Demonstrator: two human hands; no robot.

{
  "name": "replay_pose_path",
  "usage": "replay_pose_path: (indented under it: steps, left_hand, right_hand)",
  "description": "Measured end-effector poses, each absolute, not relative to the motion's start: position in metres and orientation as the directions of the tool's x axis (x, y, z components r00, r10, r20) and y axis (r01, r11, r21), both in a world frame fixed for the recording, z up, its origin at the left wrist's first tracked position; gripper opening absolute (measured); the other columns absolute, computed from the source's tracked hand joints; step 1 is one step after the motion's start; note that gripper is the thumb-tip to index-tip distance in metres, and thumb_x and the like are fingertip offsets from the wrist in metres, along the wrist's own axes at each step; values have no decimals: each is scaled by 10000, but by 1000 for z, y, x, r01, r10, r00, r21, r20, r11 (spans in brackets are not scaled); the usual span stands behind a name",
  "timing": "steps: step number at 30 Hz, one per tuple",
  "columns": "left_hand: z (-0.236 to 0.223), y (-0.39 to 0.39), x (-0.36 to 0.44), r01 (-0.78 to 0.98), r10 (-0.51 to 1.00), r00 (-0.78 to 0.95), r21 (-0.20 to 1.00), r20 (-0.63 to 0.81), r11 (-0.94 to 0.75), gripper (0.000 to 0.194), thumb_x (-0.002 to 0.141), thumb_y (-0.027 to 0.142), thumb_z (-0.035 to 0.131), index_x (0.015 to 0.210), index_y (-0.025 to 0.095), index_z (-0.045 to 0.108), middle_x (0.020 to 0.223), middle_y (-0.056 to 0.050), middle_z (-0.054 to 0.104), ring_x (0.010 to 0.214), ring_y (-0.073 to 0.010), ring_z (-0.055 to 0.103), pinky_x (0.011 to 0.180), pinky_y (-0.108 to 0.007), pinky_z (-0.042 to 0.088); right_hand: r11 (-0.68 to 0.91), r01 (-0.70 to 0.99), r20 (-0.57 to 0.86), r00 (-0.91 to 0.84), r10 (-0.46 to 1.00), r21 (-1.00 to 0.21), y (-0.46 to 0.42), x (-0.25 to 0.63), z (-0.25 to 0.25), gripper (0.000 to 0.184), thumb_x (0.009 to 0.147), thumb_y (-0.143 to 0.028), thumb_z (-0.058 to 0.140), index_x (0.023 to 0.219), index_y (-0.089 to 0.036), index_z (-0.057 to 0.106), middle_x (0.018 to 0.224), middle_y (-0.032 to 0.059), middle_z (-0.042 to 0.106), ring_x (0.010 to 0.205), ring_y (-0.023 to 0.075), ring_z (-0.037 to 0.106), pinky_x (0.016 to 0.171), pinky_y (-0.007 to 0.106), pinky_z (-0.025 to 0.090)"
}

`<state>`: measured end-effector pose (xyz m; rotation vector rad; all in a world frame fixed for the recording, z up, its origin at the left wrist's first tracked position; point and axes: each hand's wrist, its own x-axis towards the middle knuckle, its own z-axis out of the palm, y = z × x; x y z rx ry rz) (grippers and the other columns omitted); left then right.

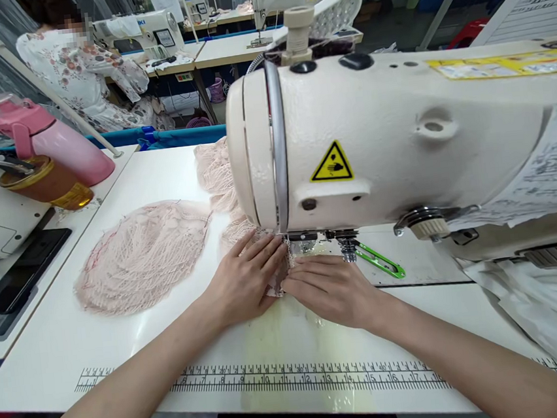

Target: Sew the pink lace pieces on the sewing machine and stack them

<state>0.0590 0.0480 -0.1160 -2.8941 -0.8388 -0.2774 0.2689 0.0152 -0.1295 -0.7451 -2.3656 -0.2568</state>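
Note:
A narrow end of pink lace fabric [276, 281] lies under the head of the white sewing machine [385, 139]. My left hand [246, 281] rests flat on this lace, fingers stretched toward the needle area and slightly apart. From the other side, my right hand [333, 289] has its fingers pressed together at the lace edge; its thumb is hidden. The needle and presser foot are mostly out of sight behind the machine head and fingers. More gathered pink lace [216, 175] extends behind the machine head. A separate rounded lace piece [145, 258] lies flat to the left.
Green thread snips [380, 259] lie right of the needle area. A printed ruler [295, 377] runs along the front edge. At left stand a pink bottle [62, 141], an amber cup [47, 182] and a phone [30, 266]. Another person [82, 70] sits beyond, near other machines.

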Motion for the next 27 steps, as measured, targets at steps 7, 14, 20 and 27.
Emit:
replay_pose_path:
  steps: [7,14,20,27]
  left_hand:
    - [-117,46,62,555,523,818,-91,242,-827,541,935,389,411,1366,73,496,1390,-138,538,1310,-285,497,1139,-488,311]
    - [-119,45,62,558,525,815,-88,246,-825,529,938,373,393,1371,85,492,1388,-133,545,1308,-276,500,1151,-475,304]
    - [-119,44,62,542,514,827,-78,226,-837,525,927,348,410,1381,96,487,1382,-154,547,1316,-293,489,1137,-496,324]
    - [-120,44,62,544,517,826,-74,224,-836,528,939,351,426,1408,110,460,1373,-155,555,1321,-300,482,1143,-509,324]
  right_hand:
    - [788,615,594,-629,501,-13,16,274,-130,219,884,-56,504,854,-209,658,751,-19,711,815,118,671,741,223,524]
    - [754,655,620,-610,494,43,18,276,-127,176,867,-53,532,825,-200,617,739,-55,702,722,83,642,608,213,472]
    - [731,672,633,-618,467,116,20,280,-119,110,872,-103,572,856,-197,627,733,-47,703,695,86,637,535,250,397]
    - [714,691,638,-601,481,112,20,282,-115,82,901,-147,581,930,-186,647,761,-34,721,765,92,667,552,253,364]
